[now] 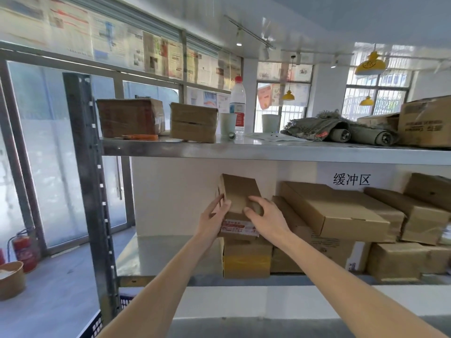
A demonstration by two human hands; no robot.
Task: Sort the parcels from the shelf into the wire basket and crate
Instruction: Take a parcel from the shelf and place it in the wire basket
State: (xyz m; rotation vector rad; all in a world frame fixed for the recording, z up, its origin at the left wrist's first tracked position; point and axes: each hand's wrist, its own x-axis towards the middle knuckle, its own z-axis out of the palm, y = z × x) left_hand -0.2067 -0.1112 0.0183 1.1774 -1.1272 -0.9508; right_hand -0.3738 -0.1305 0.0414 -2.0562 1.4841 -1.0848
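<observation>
A small brown cardboard parcel (pixel 240 192) with a red-and-white label at its near end is tilted up over the stack on the middle shelf (pixel 156 254). My left hand (pixel 214 217) grips its left side. My right hand (pixel 264 215) grips its right edge, thumb on top. Under it sits a parcel with yellow tape (pixel 246 261). Several more brown parcels (pixel 334 211) are piled to the right on the same shelf. A dark blue crate (pixel 97 325) shows at the lower left, mostly hidden. No wire basket is in view.
The top shelf (pixel 244 150) carries two taped boxes (pixel 130 117), a water bottle (pixel 238 106), paper cups, rolled cloth and a big carton (pixel 425 121). A steel upright (pixel 90 186) stands left. A fire extinguisher (pixel 23 250) and paper bowl (pixel 11 279) sit on the floor.
</observation>
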